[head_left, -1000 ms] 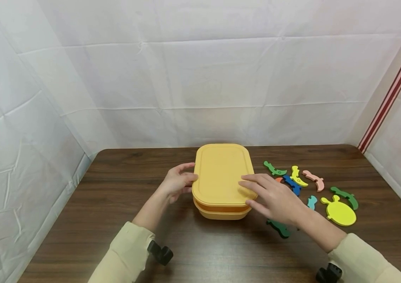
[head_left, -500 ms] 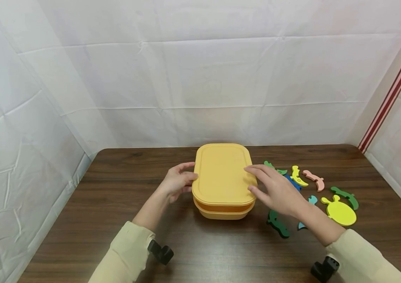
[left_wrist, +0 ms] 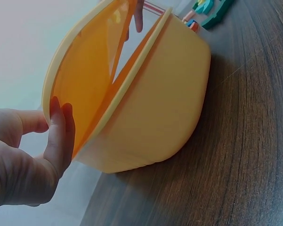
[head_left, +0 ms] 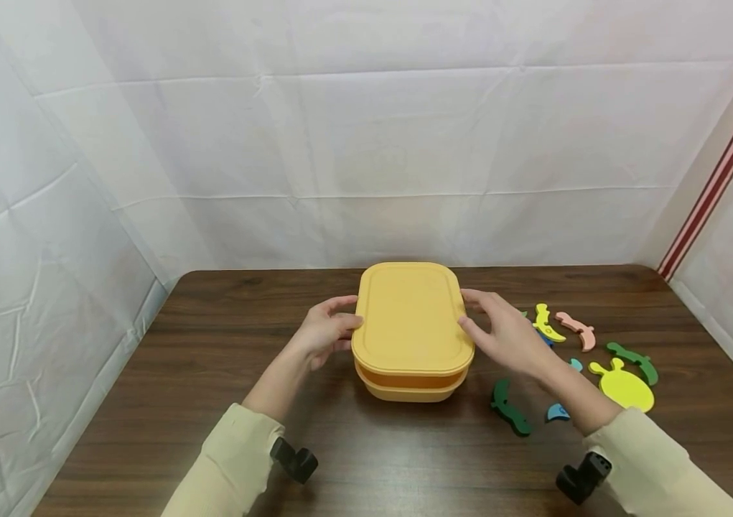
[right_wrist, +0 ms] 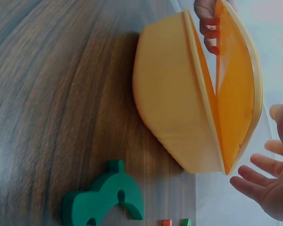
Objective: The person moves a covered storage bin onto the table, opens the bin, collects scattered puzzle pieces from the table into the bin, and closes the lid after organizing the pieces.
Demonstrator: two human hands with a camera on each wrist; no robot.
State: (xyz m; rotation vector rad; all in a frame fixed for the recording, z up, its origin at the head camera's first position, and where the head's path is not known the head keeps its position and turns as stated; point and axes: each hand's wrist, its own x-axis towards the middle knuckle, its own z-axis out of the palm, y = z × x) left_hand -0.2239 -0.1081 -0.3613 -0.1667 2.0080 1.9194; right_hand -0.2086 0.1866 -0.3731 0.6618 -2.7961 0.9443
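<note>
One rectangular yellow plastic lid with rounded corners (head_left: 413,316) was positioned over a matching deep yellow plastic box (head_left: 413,395), which stood on the dark wood-grain bench (head_left: 392,459). In the head view, a gap showed between lid and box along the edge nearest me. Both wrist views showed this gap as wedge-shaped, with the lid at an angle to the box rim.

My left hand (head_left: 324,335) pinched the lid at its left edge, with fingertips against the orange-looking underside and another digit at the outer rim. My right hand (head_left: 507,334) was placed at the right edge of the lid, fingers spread apart and gripping nothing; I could not tell whether the fingertips made contact with the rim.

Loose parts lay on the bench to the right of the box. A dark green curved piece (head_left: 510,411) was nearest me, beside a light blue piece (head_left: 558,412) partly covered by my right arm. Farther right lay a yellow curved piece (head_left: 545,324), a pink curved piece (head_left: 576,330), a green curved piece (head_left: 634,361) and a flat lime-yellow round piece with knobs (head_left: 627,390).
</note>
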